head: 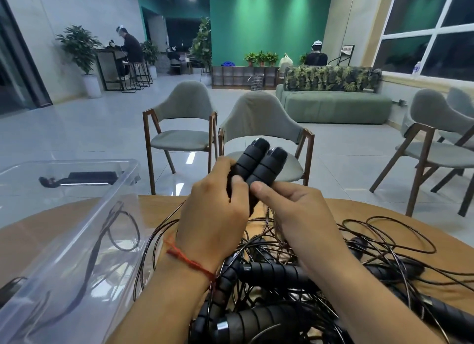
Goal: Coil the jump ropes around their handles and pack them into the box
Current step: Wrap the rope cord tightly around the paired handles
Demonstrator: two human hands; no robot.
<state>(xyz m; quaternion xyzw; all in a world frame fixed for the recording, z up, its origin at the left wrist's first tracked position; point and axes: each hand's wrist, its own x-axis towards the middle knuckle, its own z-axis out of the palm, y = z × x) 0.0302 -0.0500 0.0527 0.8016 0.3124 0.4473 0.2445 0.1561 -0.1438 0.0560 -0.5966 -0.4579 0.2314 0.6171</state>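
Two black jump-rope handles (259, 164) stand side by side, caps up, raised above the far edge of the table (359, 207) with their thin cord trailing down into the tangle below. I hold them together like this, as I judge it, so the cord can be wound round both at once. My left hand (213, 215) is curled around the lower part of the pair, thumb across the front; my right hand (295, 210) pinches the right-hand handle between thumb and fingers, wrist low, both forearms reaching forward from the near edge. A red string bracelet (189, 260) sits on my left wrist. Beneath them lies the pile of ropes (282, 279), uncoiled handles and loops spread toward the right edge. The clear box (77, 161) waits at the left edge, and dark shapes show through its walls.
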